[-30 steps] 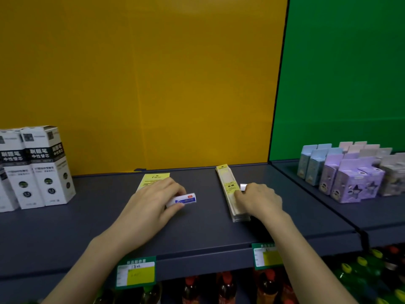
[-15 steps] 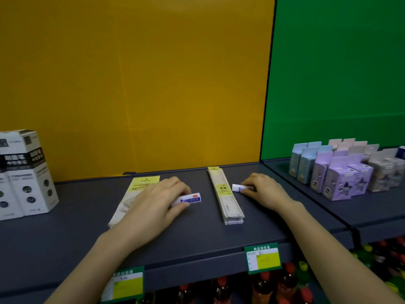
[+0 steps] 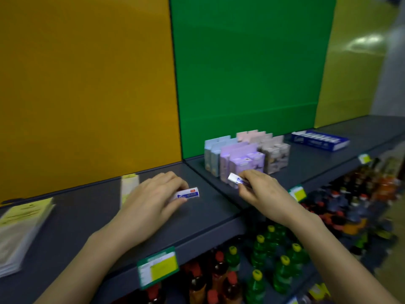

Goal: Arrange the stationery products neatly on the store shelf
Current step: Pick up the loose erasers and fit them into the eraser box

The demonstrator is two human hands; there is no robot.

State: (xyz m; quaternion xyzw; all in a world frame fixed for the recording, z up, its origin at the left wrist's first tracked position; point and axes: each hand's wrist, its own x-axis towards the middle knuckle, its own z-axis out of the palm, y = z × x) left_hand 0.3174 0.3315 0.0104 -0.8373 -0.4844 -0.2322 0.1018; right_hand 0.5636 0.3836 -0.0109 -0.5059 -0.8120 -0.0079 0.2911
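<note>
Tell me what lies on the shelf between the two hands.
Head view: only bare dark shelf and the seam between shelf sections separate the left hand from the right hand.

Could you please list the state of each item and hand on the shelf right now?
Left hand: closed on a white eraser, low over the shelf.
Right hand: pinching a second eraser, lifted off the shelf.
Pastel boxes: upright, packed together.
Blue box: lying flat.
Yellow-topped packets: lying flat, stacked.
Bottles: upright on the shelf below.
</note>
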